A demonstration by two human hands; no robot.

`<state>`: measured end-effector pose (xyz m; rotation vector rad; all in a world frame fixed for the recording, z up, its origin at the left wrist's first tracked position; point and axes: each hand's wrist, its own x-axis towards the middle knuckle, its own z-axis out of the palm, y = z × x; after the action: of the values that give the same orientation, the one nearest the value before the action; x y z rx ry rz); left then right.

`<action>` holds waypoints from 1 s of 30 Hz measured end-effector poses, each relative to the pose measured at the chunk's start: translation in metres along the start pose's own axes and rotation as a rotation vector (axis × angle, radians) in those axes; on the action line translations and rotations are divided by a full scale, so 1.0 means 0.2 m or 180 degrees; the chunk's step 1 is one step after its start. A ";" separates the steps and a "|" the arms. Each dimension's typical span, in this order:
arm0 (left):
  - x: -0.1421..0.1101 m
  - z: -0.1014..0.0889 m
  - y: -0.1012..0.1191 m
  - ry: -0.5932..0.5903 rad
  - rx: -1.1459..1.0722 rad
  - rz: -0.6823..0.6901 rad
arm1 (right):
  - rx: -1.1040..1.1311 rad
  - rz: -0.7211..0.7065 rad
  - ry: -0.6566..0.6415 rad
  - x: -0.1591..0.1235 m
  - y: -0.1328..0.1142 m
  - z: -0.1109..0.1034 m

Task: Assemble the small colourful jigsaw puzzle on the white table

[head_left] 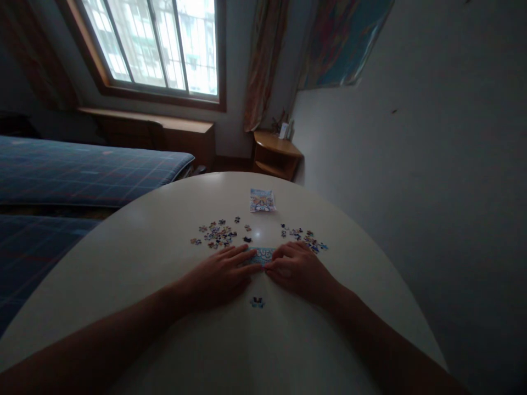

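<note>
Round white tabletop [173, 340]; both hands, left [224, 271] and right [298, 269], touch a blue patterned puzzle section [262, 256]; bright brown-framed window [152, 44] at eleven o'clock.

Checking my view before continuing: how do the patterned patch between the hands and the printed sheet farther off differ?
The left hand and right hand are at the patterned patch; neither touches the printed sheet.
The patch looks mainly blue-green and white; the sheet also shows orange.
Fingers partly cover the patch; the sheet is uncovered.
Both lie on the table.
</note>
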<state>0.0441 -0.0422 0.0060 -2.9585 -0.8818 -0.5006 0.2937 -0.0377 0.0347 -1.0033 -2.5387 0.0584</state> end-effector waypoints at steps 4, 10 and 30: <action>0.00 0.00 0.00 0.0068 -0.0100 0.0025 | -0.0016 0.0007 -0.0032 0.00 0.00 0.00; 0.00 -0.01 0.00 0.0103 -0.0059 0.0025 | -0.0069 0.0021 -0.0108 0.00 0.00 0.01; 0.00 -0.02 0.00 -0.0026 -0.0040 -0.0108 | -0.0430 0.2189 0.0726 -0.12 0.43 -0.25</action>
<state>0.0420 -0.0429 0.0105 -2.9635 -0.9344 -0.4976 0.3849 0.0052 0.0554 -1.7796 -1.9133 -0.0327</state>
